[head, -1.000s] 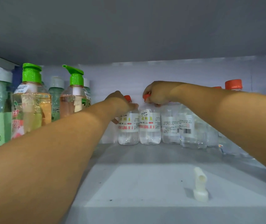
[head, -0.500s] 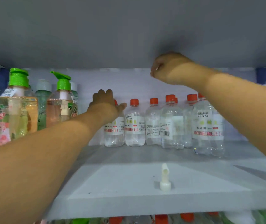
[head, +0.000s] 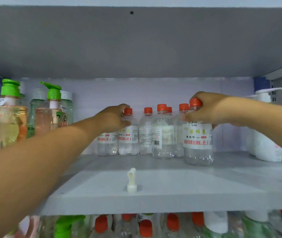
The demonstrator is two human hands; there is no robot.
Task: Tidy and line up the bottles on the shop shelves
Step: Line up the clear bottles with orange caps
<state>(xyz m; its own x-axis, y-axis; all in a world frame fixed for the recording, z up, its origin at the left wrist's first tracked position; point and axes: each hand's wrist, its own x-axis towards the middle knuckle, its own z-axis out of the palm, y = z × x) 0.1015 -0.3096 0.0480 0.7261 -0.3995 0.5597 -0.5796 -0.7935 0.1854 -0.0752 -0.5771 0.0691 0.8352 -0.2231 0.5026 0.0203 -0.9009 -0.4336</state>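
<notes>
Several clear bottles with orange caps and white labels stand in a cluster at the back of the grey shelf point(head: 171, 189). My right hand point(head: 208, 109) grips the neck and shoulder of the front right bottle point(head: 197, 145), which stands nearest to me. My left hand point(head: 113, 118) is wrapped around the upper part of the leftmost bottle point(head: 106, 143), its top hidden by the hand, right beside another bottle point(head: 128, 134). More of these bottles point(head: 162, 134) stand between the two hands.
Pump bottles with green tops point(head: 10, 115) stand at the left. A white pump bottle point(head: 263, 143) stands at the right. A small white nozzle piece point(head: 131, 180) stands loose on the shelf's front. The shelf below holds more bottles point(head: 145, 227). Another shelf board is close overhead.
My right hand came down from under the upper shelf and took hold of the front right bottle. My left hand stays at the leftmost bottles. The view has pulled back.
</notes>
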